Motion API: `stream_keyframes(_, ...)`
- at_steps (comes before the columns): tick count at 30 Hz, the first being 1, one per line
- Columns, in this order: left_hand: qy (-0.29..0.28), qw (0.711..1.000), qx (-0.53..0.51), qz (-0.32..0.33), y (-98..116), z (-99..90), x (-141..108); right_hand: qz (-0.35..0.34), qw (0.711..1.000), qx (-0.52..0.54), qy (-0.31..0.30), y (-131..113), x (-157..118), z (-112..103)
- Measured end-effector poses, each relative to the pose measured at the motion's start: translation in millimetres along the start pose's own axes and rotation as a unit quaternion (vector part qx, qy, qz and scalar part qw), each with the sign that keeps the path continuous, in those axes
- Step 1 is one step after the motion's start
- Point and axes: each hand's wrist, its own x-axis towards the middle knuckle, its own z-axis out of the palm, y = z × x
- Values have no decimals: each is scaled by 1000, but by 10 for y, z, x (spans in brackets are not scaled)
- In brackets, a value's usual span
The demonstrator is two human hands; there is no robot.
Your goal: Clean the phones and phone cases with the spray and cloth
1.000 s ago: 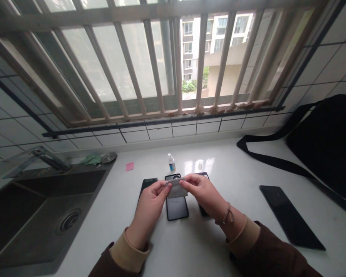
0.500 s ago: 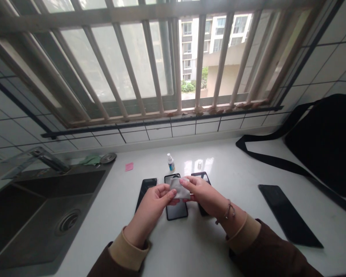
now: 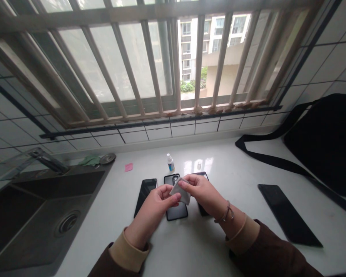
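A small grey folded cloth point(image 3: 183, 195) is pinched between my left hand point(image 3: 158, 204) and my right hand point(image 3: 203, 192), above the white counter. Under it lies a phone in a dark-rimmed case point(image 3: 177, 212), partly covered by the cloth and my fingers. Left of that, a black phone point(image 3: 145, 191) is partly hidden behind my left hand. A third dark phone point(image 3: 203, 209) lies mostly beneath my right hand. Behind the middle phone stands a small white spray bottle point(image 3: 170, 164), with a small whitish cap point(image 3: 199, 165) to its right.
At the left is a sink point(image 3: 42, 219) with a faucet point(image 3: 50, 161) and a green cloth point(image 3: 89, 160). A pink note point(image 3: 128, 167) lies on the counter point(image 3: 201, 250). Rightward are a flat black object point(image 3: 290, 213) and a black bag point(image 3: 325, 142). A barred window rises behind.
The cloth has tilted between my hands, its lower right corner now pointing further down. My left thumb has slid slightly right along it, and more of the middle phone's camera area shows.
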Motion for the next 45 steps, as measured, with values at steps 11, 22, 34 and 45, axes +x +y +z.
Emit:
stream_keyframes(11, 66, 997, -23, 35, -27, -7, 41, -2, 999, 36, 32, 108, 38, 2)
stream_keyframes(22, 47, 998, -7, 34, -15, 19, 23, -28, 998, 29, 48, 89, 29, 10)
stream_keyframes(34, 13, 872, 440, 212, 54, 259, -55, -125, 949, -252, 139, -231, 5, -376)
stream_keyframes(45, -21, 759, 622, 192, -164, 700, 37, -30, 810, -573, 119, -8, 110, -739)
